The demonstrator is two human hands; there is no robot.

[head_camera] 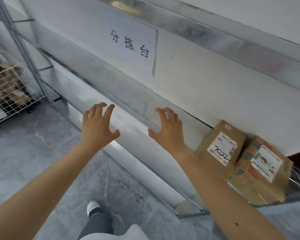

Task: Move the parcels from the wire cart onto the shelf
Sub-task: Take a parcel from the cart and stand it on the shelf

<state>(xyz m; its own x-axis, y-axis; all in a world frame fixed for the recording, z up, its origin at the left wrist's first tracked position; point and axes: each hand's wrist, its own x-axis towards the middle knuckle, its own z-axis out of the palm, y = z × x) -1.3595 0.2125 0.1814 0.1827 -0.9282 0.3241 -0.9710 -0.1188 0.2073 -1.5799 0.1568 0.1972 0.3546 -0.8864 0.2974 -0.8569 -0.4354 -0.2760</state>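
Both hands hover empty above the metal shelf point(128, 122), fingers spread and loosely curled: left hand point(98, 125), right hand point(166, 129). Two labelled cardboard parcels point(222, 144) sit on the shelf at four o'clock from the right hand. The wire cart point(16, 104), its contents blurred, stands well apart at nine o'clock. The left hand is nearer, so the next reach probably goes left.
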